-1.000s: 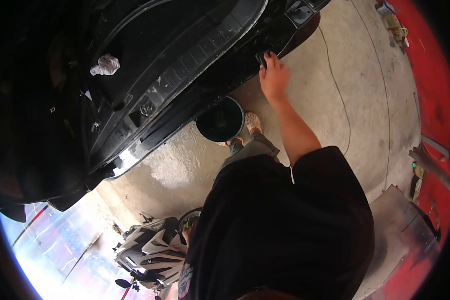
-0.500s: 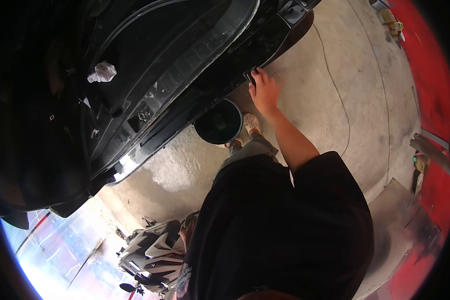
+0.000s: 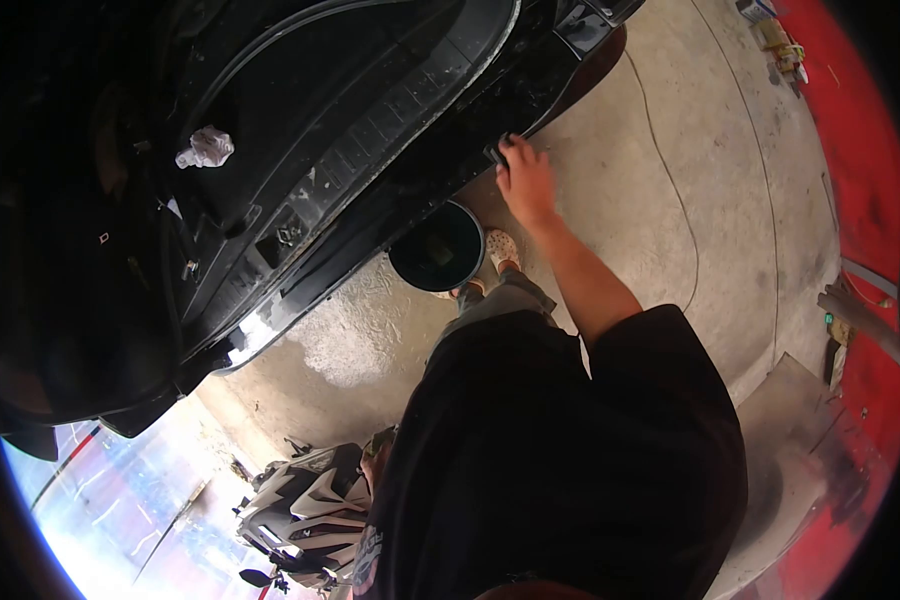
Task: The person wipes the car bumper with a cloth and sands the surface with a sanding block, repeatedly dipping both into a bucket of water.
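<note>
My right hand [image 3: 528, 185] reaches out to the lower edge of the black car bumper [image 3: 430, 175]. Its fingers are closed on a small dark block [image 3: 497, 152] that lies against the bumper's surface; fine detail of the block is too small to make out. Just below the bumper stands a black bucket [image 3: 402, 262], close to my feet, with dark liquid showing inside. Of my left hand [image 3: 374, 464] only a small patch of skin shows at the left side of my body, and its fingers are hidden.
A crumpled white cloth or paper [image 3: 206, 147] lies in the open trunk area. Wet concrete [image 3: 345, 340] shines beside the bucket. A motorcycle [image 3: 305, 510] stands at lower left. Along the red wall [image 3: 875, 150] are several items, and a cable [image 3: 660, 150] runs over the floor.
My right hand and the block have shifted very slightly to the left along the bumper edge. The rest looks the same.
</note>
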The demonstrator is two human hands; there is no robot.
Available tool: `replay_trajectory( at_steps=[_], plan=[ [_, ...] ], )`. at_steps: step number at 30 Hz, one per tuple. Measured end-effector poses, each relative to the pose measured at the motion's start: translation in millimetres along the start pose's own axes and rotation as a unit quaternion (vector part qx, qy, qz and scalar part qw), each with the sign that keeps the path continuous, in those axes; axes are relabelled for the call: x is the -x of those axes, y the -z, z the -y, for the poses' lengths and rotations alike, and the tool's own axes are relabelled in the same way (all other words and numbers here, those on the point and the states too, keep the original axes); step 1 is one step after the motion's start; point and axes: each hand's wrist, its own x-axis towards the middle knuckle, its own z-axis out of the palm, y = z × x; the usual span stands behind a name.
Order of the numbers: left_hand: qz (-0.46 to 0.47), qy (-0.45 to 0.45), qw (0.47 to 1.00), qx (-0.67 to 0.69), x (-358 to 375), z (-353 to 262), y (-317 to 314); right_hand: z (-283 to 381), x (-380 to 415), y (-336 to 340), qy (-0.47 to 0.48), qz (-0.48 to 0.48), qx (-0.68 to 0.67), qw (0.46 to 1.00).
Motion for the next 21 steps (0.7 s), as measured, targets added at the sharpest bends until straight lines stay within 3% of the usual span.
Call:
replay_trajectory(
  at_steps=[6, 12, 15, 16, 17, 19, 21],
  plan=[
    [-0.001, -0.005, 1.0, 0.006, 3, 5, -4, 8, -34, 8, -0.046, -0.034, 0.026, 0.998],
    [-0.025, -0.023, 0.999, 0.03, 9, 12, -18, 19, -18, 8, 0.065, 0.036, -0.007, 0.997],
    [-0.073, 0.019, 0.997, -0.008, 19, 4, -22, -13, -57, -4, 0.12, -0.069, 0.075, 0.988],
    [-0.073, 0.024, 0.997, 0.017, 21, 6, -23, -2, -64, 0, 0.019, -0.009, 0.102, 0.995],
    [-0.069, 0.025, 0.996, 0.04, 22, 9, -25, 1, -63, -6, -0.004, -0.01, 0.12, 0.993],
    [-0.065, 0.027, 0.996, 0.063, 24, 13, -33, -1, -49, -27, 0.063, -0.056, 0.079, 0.993],
    [-0.064, 0.039, 0.995, 0.061, 26, 21, -43, 15, -27, -25, 0.073, 0.019, 0.076, 0.994]
  ],
)
